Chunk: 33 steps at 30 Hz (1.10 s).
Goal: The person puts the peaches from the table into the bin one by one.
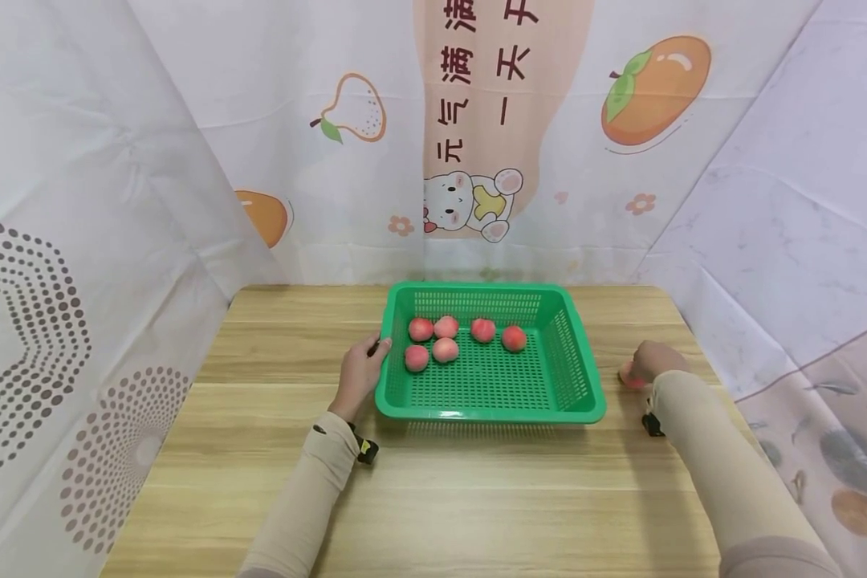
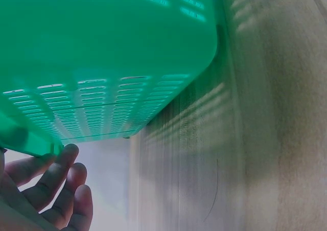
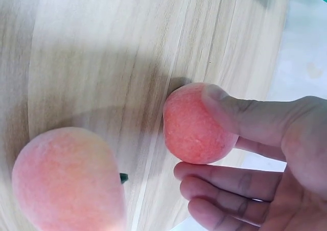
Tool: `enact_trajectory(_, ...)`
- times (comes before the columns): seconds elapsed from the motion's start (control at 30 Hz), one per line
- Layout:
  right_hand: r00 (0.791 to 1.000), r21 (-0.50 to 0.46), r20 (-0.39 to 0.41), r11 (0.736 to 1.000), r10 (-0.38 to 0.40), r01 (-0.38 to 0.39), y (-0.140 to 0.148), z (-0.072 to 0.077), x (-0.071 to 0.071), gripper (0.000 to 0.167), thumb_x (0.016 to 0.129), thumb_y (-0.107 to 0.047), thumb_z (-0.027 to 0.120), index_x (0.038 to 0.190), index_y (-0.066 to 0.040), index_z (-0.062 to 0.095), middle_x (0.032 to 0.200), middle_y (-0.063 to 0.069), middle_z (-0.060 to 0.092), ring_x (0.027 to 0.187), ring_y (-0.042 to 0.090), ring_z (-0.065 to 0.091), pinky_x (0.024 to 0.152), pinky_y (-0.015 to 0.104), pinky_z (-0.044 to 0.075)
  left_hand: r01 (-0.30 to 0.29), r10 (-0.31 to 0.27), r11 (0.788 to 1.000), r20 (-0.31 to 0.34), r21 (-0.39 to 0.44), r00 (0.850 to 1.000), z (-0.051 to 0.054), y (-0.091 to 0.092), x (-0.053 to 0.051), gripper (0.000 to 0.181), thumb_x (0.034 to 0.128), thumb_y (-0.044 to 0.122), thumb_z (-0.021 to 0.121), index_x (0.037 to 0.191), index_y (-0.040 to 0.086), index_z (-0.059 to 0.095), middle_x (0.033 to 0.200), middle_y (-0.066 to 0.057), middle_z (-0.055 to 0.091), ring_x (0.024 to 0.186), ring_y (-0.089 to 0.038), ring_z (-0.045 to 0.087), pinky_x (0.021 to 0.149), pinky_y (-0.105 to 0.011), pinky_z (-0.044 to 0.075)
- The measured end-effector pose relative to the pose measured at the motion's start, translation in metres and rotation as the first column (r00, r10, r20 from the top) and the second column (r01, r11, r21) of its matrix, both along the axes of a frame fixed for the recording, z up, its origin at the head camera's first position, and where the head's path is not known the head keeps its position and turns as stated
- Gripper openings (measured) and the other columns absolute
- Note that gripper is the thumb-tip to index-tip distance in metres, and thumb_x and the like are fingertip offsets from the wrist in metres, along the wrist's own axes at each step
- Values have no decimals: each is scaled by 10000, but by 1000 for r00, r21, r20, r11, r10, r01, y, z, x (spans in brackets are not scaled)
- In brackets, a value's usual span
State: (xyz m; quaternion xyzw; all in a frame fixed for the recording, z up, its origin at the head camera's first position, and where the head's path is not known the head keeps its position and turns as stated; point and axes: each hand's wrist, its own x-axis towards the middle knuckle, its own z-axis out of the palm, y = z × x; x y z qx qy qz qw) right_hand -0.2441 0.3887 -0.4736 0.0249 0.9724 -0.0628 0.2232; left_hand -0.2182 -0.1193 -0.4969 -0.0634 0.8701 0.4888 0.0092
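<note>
A green basket (image 1: pixel 477 416) on the wooden table holds several pink-red peaches (image 1: pixel 445 350). At its left rim, my left hand (image 1: pixel 361 371) grips the edge, thumb above. The left wrist view has the fingers of this hand (image 2: pixel 51 190) against the rim, beside the basket's slotted wall (image 2: pixel 102 47). Right of the basket, my right hand (image 1: pixel 657 361) is low over the table, a peach (image 1: pixel 630 375) showing beside it. In the right wrist view my right hand (image 3: pixel 255 154) pinches a peach (image 3: pixel 196 126) between thumb and fingers; another peach (image 3: pixel 69 180) with a dark green stem lies nearby.
The wooden table (image 1: pixel 282 474) ends at its back edge against a printed cloth (image 1: pixel 347 201). More patterned cloth hangs at the left (image 1: pixel 79 281) and right (image 1: pixel 802 265) sides.
</note>
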Motion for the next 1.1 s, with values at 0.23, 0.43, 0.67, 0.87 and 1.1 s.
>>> enact_trajectory(0.23,997,-22,60,999,-42,43,4,0,1,347,871,-350,555,780,-50,702,889,178,643,748,272,532,641,364,495,1,-1,1000,-20,-18,1000,0,0,1,514,1008,411,496,1403,85,530,1366,-161,586,1251,-328,566,1011,-484,470)
enact_trajectory(0.43,995,-13,82,998,-55,56,-1,5,4,332,879,-330,526,772,-63,689,867,155,608,744,267,509,621,341,463,-7,7,1000,-1,-11,1000,-1,1,3,519,1008,418,491,1410,91,523,1386,-151,573,1267,-322,554,1021,-487,462)
enact_trajectory(0.67,996,1,71,999,-55,55,-4,3,4,332,880,-315,512,801,-56,705,903,181,632,742,265,510,620,345,473,-13,13,1000,2,-10,1000,1,-1,3,527,1009,427,486,1414,92,519,1384,-153,574,1265,-320,553,1025,-487,458)
enact_trajectory(0.87,997,-11,58,999,-43,44,-4,1,2,260,844,-283,516,712,-99,645,854,142,604,728,250,490,603,324,451,-12,12,1000,0,-12,1000,2,-3,3,522,1010,427,483,1414,97,521,1380,-149,578,1261,-318,556,1024,-486,458)
enact_trajectory(1.1,999,-64,35,998,-21,23,8,3,0,475,808,-302,620,1100,70,670,1163,319,623,990,446,609,806,473,532,-7,7,1000,-32,6,999,3,1,3,498,1008,389,502,1397,80,537,1366,-165,585,1255,-329,561,1022,-491,461)
